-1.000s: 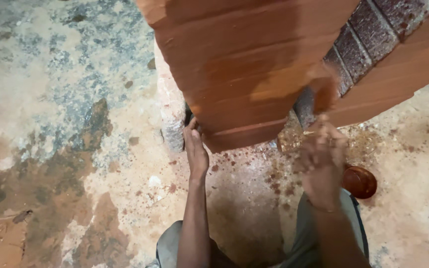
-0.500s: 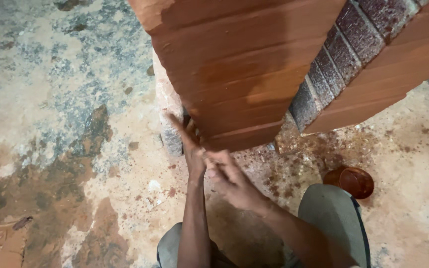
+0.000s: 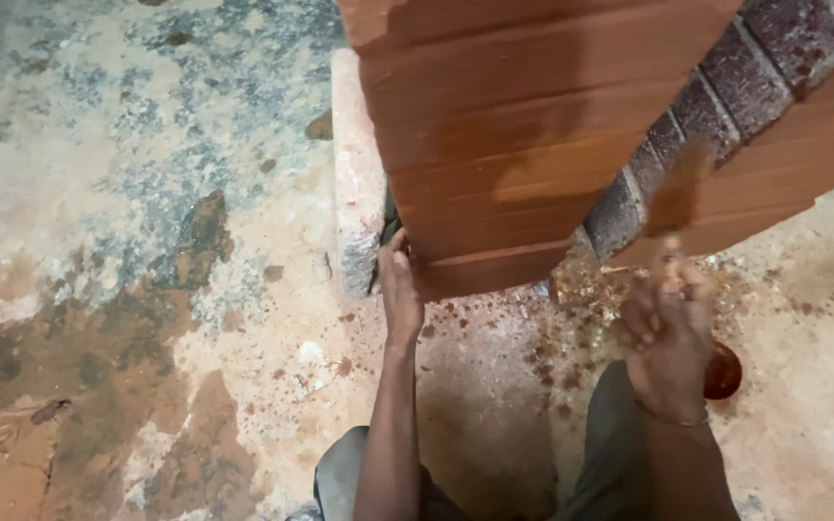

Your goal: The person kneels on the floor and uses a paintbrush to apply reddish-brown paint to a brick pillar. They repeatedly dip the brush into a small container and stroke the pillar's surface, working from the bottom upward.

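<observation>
1. Head view: the left hand presses flat, fingers spread, against the bottom corner of the red-painted wall.
2. The right hand pinches a blurred brush; light, probably paint-slick, best held by the handle.

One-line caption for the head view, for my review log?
Left hand braces the reddish painted panel; right hand holds a brush near the brick strip.

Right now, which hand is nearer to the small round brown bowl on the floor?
Right. The right hand, holding a brush, hovers just left of the bowl, partly covering it. The left hand is far to the left, pressed against the red-painted block's lower edge.
</observation>
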